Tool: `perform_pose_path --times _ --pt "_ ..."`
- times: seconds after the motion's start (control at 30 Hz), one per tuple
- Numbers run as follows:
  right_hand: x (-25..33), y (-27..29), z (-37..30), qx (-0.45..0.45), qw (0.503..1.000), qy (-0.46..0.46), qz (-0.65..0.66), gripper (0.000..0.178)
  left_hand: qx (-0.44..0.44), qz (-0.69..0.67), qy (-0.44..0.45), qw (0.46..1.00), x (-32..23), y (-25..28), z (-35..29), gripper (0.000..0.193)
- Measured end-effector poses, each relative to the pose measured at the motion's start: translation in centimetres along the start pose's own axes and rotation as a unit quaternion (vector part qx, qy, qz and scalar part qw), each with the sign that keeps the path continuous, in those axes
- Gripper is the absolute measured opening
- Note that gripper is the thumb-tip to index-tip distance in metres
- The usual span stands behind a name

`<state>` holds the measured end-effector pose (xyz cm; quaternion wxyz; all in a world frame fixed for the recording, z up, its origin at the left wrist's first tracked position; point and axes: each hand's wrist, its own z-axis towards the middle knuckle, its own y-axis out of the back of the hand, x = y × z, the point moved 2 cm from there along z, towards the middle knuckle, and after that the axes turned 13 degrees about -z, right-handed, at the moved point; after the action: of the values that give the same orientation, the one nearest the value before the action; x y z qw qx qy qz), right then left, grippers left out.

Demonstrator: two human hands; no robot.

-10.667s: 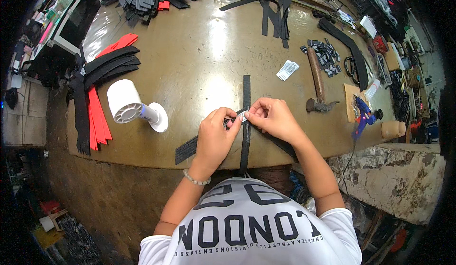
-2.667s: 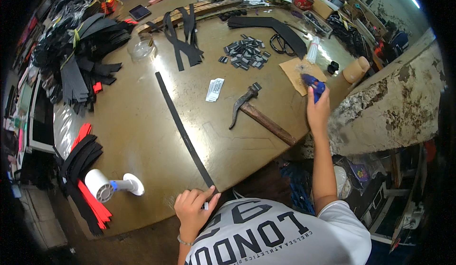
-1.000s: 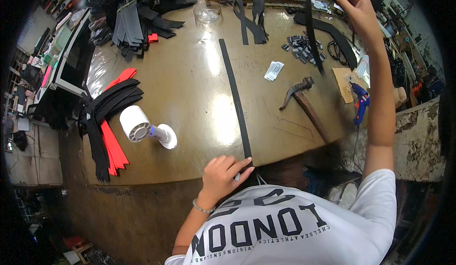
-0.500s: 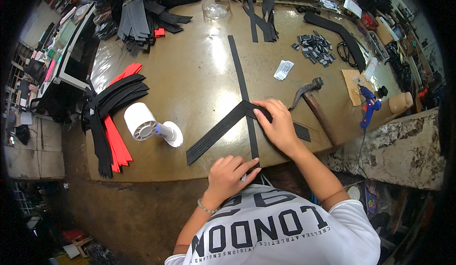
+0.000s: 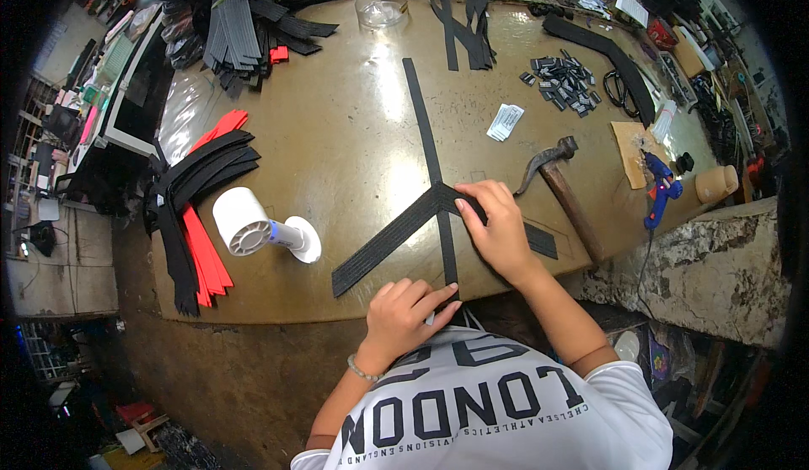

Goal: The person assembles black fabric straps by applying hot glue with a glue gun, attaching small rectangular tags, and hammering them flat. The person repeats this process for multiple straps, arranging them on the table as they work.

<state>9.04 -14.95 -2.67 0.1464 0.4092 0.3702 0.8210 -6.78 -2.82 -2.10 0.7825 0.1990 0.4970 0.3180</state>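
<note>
A narrow black strap [image 5: 421,124] runs from mid-table toward me. Across it lies a wider, ribbed black V-shaped band [image 5: 383,240], its point facing away from me; the strap seems to pass beneath that point. My right hand [image 5: 499,232] grips the band just right of its point, thumb and fingers at its edges, hiding part of the right arm of the V. At the table's front edge, my left hand [image 5: 404,311] pinches the near end of the strap between thumb and forefinger. A small bit of white shows beside those fingertips.
Left of the band stand a white handheld fan [image 5: 240,221] and stacked black bands [image 5: 215,162] with red ones [image 5: 206,255]. To the right lie a hammer [image 5: 571,209], white labels [image 5: 506,122], small dark clips [image 5: 563,82] and a blue glue gun [image 5: 663,188]. Black bundles [image 5: 232,27] fill the far left.
Both hands keep their hold on the strap and band, nearly still. The whole view has shifted slightly.
</note>
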Motion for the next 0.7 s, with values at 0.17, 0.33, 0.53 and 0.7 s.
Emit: perform_pose_path --times 0.17,0.33,0.53,0.7 --pt "0.3 -0.2 -0.1 0.039 0.998 0.019 -0.053 0.028 0.012 -0.011 0.006 1.0 -0.4 0.2 0.4 0.023" --pt "0.7 -0.3 -0.5 0.079 0.965 0.113 -0.225 0.04 0.11 -0.057 0.062 0.99 -1.2 1.2 2.1 0.018" --pt "2.1 -0.1 0.1 0.083 0.942 0.142 -0.294 0.042 -0.034 -0.013 0.122 0.992 2.5 1.7 6.4 0.016" --pt "-1.6 7.1 -1.7 -0.043 0.978 0.023 -0.202 0.043 -0.013 0.036 0.13 0.991 3.2 0.6 6.7 0.022"
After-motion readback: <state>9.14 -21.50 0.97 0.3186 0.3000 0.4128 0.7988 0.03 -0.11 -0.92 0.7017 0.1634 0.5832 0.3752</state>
